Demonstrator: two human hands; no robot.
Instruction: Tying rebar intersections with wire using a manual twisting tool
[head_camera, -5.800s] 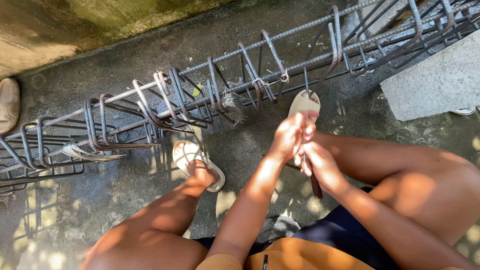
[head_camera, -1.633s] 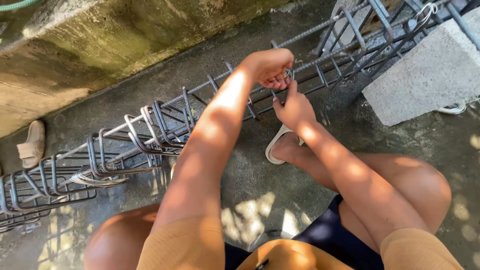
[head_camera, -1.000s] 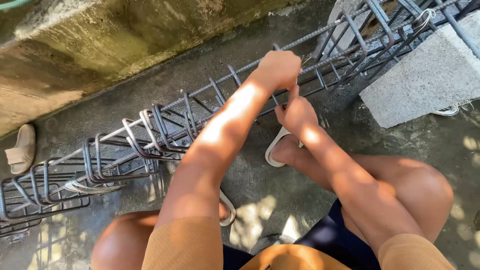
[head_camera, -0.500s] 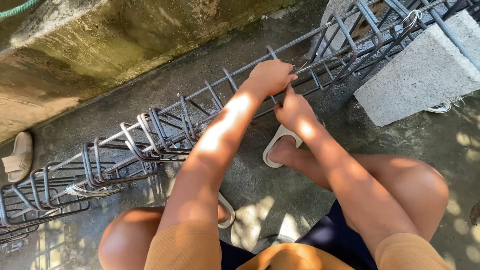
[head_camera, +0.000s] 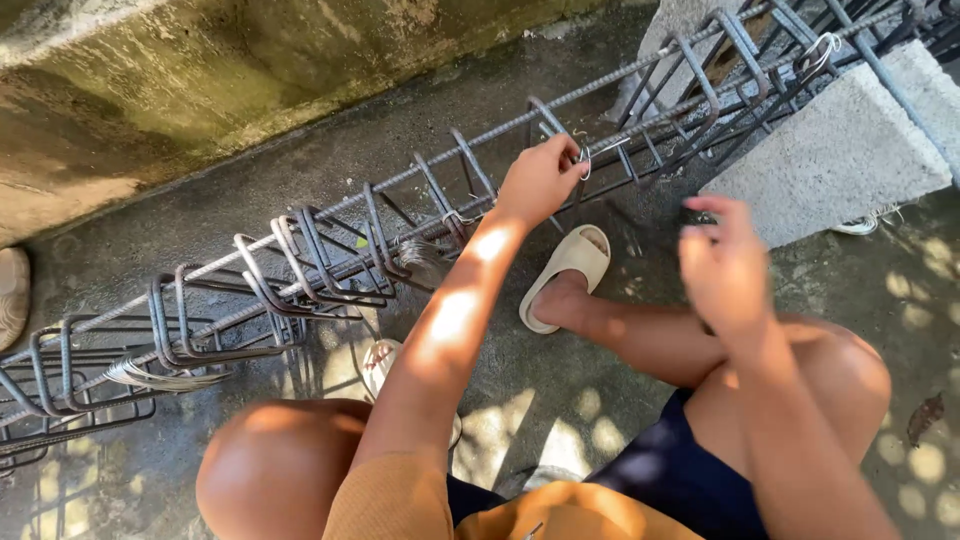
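Observation:
A long rebar cage (head_camera: 330, 250) of dark steel bars and bent stirrups lies across the concrete floor. My left hand (head_camera: 540, 180) reaches out to its upper bar and pinches a thin tie wire (head_camera: 600, 150) looped at a stirrup joint. My right hand (head_camera: 725, 270) hangs in the air to the right, away from the cage and above my right knee. It is blurred, with its fingers loosely curled; whether it holds anything does not show. My right foot in a pale sandal (head_camera: 570, 265) rests just below the cage.
A grey concrete block (head_camera: 840, 150) props the cage's right end. A stained concrete wall (head_camera: 200, 80) runs behind. A bundle of thin wire (head_camera: 160, 375) lies in the cage at left. Another sandal (head_camera: 12, 295) shows at the left edge.
My right hand has left the cage joint and drawn back to the right, toward my knee. My left hand stays on the wire at the top bar.

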